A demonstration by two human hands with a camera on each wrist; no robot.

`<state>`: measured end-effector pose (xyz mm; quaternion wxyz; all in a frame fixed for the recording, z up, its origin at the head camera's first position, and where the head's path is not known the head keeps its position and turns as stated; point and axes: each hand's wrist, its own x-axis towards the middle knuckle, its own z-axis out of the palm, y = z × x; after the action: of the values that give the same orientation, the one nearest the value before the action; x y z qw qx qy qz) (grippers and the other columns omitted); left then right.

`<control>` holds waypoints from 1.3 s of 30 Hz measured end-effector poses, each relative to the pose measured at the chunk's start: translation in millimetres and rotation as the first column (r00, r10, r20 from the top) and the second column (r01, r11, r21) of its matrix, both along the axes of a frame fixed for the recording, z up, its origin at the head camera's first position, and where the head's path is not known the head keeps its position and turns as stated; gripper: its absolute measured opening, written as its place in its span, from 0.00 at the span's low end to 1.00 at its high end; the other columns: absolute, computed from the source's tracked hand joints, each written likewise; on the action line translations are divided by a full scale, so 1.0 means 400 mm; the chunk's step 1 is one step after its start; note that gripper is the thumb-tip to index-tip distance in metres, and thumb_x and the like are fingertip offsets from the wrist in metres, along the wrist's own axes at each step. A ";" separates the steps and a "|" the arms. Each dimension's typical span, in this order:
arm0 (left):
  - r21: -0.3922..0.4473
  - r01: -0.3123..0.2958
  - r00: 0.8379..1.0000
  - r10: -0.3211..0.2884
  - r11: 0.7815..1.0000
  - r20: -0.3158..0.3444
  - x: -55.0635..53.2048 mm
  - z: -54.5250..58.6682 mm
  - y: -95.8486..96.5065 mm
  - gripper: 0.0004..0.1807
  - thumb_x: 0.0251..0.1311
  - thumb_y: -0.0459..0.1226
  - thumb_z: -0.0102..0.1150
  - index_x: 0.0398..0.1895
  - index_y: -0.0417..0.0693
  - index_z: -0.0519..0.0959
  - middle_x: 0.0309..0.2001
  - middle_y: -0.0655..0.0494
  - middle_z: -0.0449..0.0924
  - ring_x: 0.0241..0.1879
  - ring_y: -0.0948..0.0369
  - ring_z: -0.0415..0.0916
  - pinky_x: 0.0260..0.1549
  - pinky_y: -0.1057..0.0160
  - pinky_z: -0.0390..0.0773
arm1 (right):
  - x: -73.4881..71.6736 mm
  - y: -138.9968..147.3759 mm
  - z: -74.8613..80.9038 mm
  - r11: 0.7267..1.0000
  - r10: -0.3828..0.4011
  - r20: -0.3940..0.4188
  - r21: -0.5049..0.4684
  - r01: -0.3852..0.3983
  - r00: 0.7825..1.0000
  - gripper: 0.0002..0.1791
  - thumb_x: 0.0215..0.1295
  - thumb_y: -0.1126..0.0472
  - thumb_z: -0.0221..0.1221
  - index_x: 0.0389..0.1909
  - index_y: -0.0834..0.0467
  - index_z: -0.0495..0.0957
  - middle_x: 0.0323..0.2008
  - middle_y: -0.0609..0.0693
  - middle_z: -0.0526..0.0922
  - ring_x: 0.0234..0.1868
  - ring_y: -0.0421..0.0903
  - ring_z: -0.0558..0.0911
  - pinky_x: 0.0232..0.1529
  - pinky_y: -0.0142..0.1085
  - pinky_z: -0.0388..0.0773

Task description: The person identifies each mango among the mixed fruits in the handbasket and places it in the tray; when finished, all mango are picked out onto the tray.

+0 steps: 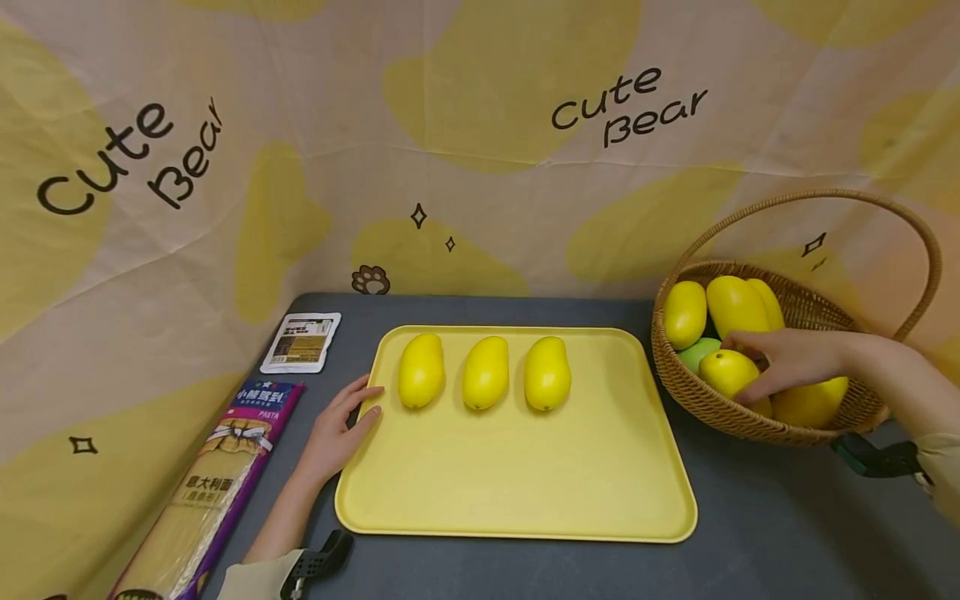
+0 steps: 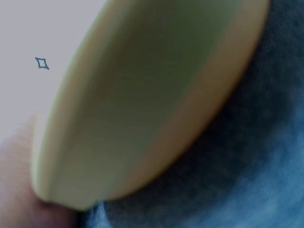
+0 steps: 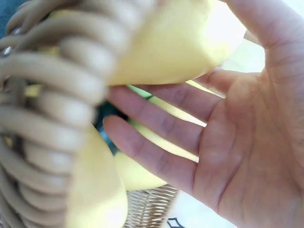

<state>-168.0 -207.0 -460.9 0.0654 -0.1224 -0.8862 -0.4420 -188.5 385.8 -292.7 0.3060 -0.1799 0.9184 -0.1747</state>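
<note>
Three yellow mangoes lie in a row across the upper half of a yellow tray. On the tray's left rim rests my left hand, fingers and thumb extended over the edge. My right hand reaches into a wicker basket at the right and holds a mango between thumb and fingers. In the right wrist view, that mango sits between the thumb and the fingers. Several more mangoes and a green fruit, mostly hidden, lie around it.
A tall arched handle rises over the basket. Left of the tray are a small white packet and a long pasta bag. A printed cloth hangs behind the dark tabletop.
</note>
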 end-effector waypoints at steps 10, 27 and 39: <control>-0.006 -0.004 1.000 0.004 1.000 0.001 -0.001 -0.002 -0.001 0.19 0.68 0.36 0.57 0.59 0.39 0.77 0.69 0.41 0.63 0.68 0.42 0.60 0.66 0.39 0.57 | 0.042 -0.004 0.037 1.000 -0.024 -0.232 -0.004 0.024 0.972 0.39 0.61 0.47 0.64 0.67 0.58 0.60 0.45 0.53 0.78 0.40 0.47 0.77 0.35 0.39 0.73; -0.002 -0.001 1.000 0.001 1.000 0.002 0.002 0.004 -0.002 0.19 0.67 0.36 0.57 0.59 0.39 0.77 0.69 0.41 0.63 0.68 0.41 0.60 0.65 0.39 0.57 | 0.119 -0.092 0.052 0.925 -0.346 -0.540 -0.331 0.185 0.767 0.39 0.57 0.59 0.70 0.65 0.59 0.59 0.51 0.61 0.71 0.32 0.34 0.76 0.28 0.26 0.77; -0.006 -0.007 1.000 0.007 1.000 -0.008 -0.001 -0.001 -0.003 0.18 0.67 0.36 0.57 0.59 0.40 0.77 0.69 0.42 0.64 0.68 0.42 0.60 0.66 0.40 0.57 | 0.153 -0.224 0.007 0.863 -0.423 -0.601 -0.496 0.098 0.678 0.44 0.52 0.63 0.72 0.69 0.45 0.63 0.57 0.46 0.71 0.39 0.38 0.71 0.31 0.24 0.72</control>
<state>-168.5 -208.2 -461.3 0.0700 -0.1210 -0.8877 -0.4388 -127.5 296.2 -289.7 -0.1358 -0.1574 0.9198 -0.3327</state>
